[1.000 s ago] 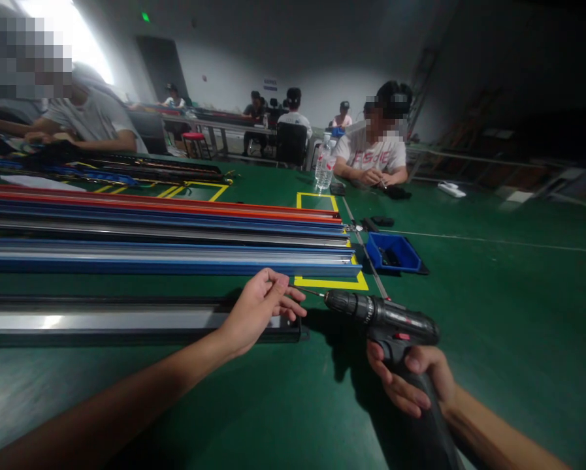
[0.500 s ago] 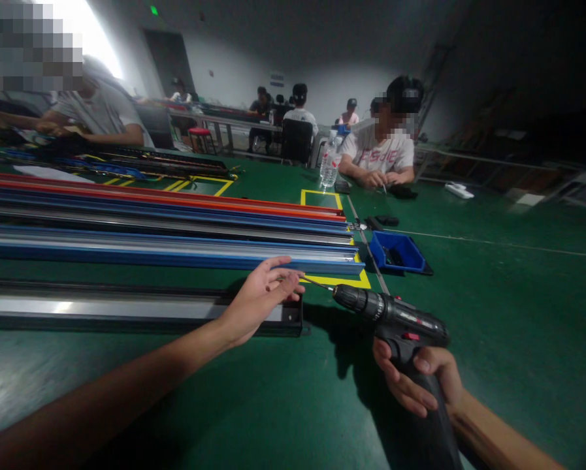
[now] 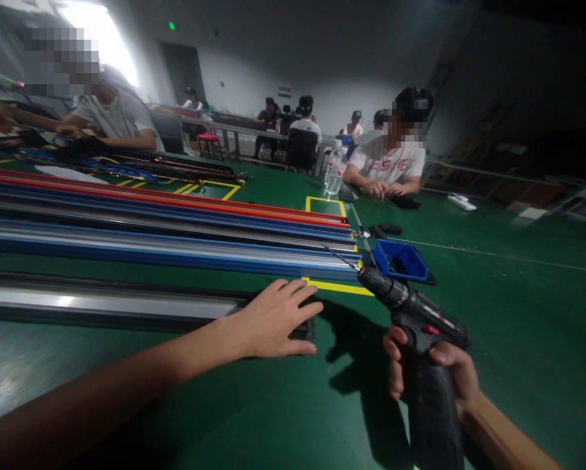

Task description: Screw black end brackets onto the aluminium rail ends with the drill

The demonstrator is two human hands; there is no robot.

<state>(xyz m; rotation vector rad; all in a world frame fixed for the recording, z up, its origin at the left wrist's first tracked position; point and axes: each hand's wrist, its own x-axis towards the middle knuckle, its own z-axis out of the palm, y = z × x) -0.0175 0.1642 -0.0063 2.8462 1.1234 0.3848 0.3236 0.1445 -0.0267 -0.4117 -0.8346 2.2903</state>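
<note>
My right hand is wrapped round the grip of a black cordless drill, raised over the table at the right. From its chuck a long thin bit points up and to the left. With fingers spread and palm down, my left hand is over the right end of a black channel rail with a silver inside. Whether the palm presses on the rail cannot be made out. The hand hides part of that rail's end.
Beyond lie blue rails and a red rail, side by side. A blue bin with dark small parts stands right of their ends. Water bottles stand farther back. Co-workers sit across the green table, one at back right.
My left hand has left the bit's tip and come down over the black rail's end, fingers spreading. The drill has tilted up, its bit pointing higher. The view has shifted slightly.
</note>
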